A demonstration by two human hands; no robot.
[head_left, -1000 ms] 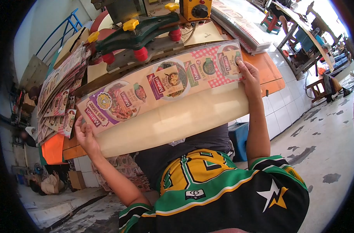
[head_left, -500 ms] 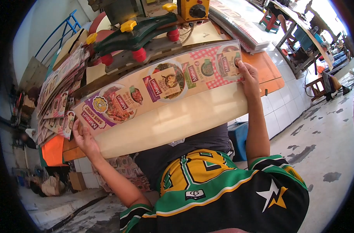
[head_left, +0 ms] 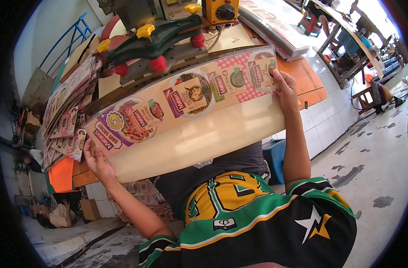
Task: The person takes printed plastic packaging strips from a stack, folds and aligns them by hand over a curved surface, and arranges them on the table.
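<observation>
A long printed plastic sheet (head_left: 161,111) stretches across in front of me, showing food pictures and "Mansuri" labels along its far half. Its near half is a plain cream strip with light glinting on it. My left hand (head_left: 99,163) grips the lower left end, fingers curled at the edge. At the right end my right hand (head_left: 285,87) pinches the sheet, thumb on top and the other fingers partly hidden. Just beyond the sheet's far edge stands a press machine with a dark green clamp bar (head_left: 168,39), yellow knobs and red rubber feet.
A pile of printed sheets (head_left: 69,100) leans at the left. More wrapped sheets (head_left: 280,33) lie at the back right on the orange tabletop (head_left: 309,80). A yellow control box (head_left: 220,12) sits by the press. A blue bin (head_left: 275,160) stands below; another person sits at a far table.
Both hands keep their hold on the sheet, almost still. The view has shifted very slightly.
</observation>
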